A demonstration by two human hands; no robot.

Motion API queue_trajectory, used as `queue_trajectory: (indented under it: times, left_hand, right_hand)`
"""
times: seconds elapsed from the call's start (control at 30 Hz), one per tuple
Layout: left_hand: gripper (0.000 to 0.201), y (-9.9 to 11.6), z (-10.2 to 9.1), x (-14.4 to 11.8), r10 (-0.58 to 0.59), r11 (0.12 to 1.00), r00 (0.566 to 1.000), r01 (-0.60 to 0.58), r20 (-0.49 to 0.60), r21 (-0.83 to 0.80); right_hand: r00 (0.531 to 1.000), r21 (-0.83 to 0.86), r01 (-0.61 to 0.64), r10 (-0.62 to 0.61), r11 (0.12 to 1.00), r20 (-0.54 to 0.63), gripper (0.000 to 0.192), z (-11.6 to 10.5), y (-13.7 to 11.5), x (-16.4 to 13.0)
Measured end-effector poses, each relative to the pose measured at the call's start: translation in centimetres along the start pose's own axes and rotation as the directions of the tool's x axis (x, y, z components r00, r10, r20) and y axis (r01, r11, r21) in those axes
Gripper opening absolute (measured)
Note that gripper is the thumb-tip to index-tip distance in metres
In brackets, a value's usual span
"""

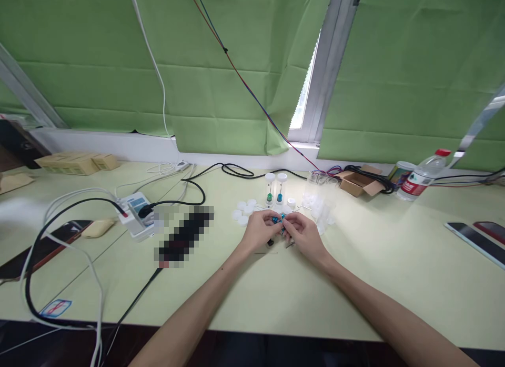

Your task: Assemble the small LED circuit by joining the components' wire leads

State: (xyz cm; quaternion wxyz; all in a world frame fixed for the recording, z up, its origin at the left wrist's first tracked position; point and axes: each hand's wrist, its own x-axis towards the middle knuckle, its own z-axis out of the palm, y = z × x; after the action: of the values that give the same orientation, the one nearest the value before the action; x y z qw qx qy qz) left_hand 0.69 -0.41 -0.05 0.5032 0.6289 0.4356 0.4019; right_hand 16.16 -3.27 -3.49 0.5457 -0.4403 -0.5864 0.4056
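My left hand (pixel 260 229) and my right hand (pixel 303 233) meet at the middle of the pale green table (pixel 355 283), fingers pinched together on small blue pieces (pixel 279 218); what exactly they are is too small to tell. Just behind the hands stand two clear vials with white caps, one with green contents (pixel 269 189) and one with blue contents (pixel 281 188). Loose white caps (pixel 244 209) lie to the left of the vials. A cluster of empty clear vials (pixel 321 201) stands to the right.
A white power strip (pixel 136 214) with black and white cables lies at left, beside a pixelated dark object (pixel 185 234). An open cardboard box (pixel 358 181), a jar and a water bottle (pixel 422 180) sit back right. Phones (pixel 475 239) lie at the right edge. Green blinds hang behind.
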Motion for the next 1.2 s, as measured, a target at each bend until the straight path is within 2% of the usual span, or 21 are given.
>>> queue_trajectory:
  times: [0.4, 0.53, 0.67, 0.93, 1.2]
  left_hand:
    - [0.016, -0.90, -0.17, 0.37, 0.042, 0.996, 0.997, -0.037, -0.065, 0.076]
    - [0.018, -0.99, -0.15, 0.45, 0.019, 1.000, 0.996, -0.019, -0.086, -0.006]
    - [0.021, -0.95, -0.31, 0.58, -0.018, 0.995, 0.994, 0.008, -0.104, -0.095]
    - [0.022, -0.72, -0.50, 0.70, -0.090, 0.984, 0.993, 0.078, -0.070, -0.161]
    - [0.024, -1.11, -0.66, 0.61, -0.074, 0.984, 0.997, 0.068, -0.028, -0.167]
  right_hand:
    - [0.997, 0.062, -0.075, 0.073, 0.995, 0.030, 0.031, -0.03, 0.08, 0.43]
    - [0.997, 0.039, -0.064, 0.063, 0.997, 0.035, 0.026, 0.03, -0.01, 0.34]
    - [0.999, 0.002, -0.043, 0.043, 0.999, 0.034, 0.029, 0.17, -0.19, 0.00]
    - [0.999, 0.006, -0.044, 0.044, 0.999, 0.019, 0.029, 0.15, -0.58, -0.14]
    - [1.000, -0.007, 0.023, -0.023, 1.000, -0.004, 0.030, 0.10, -0.20, -0.11]
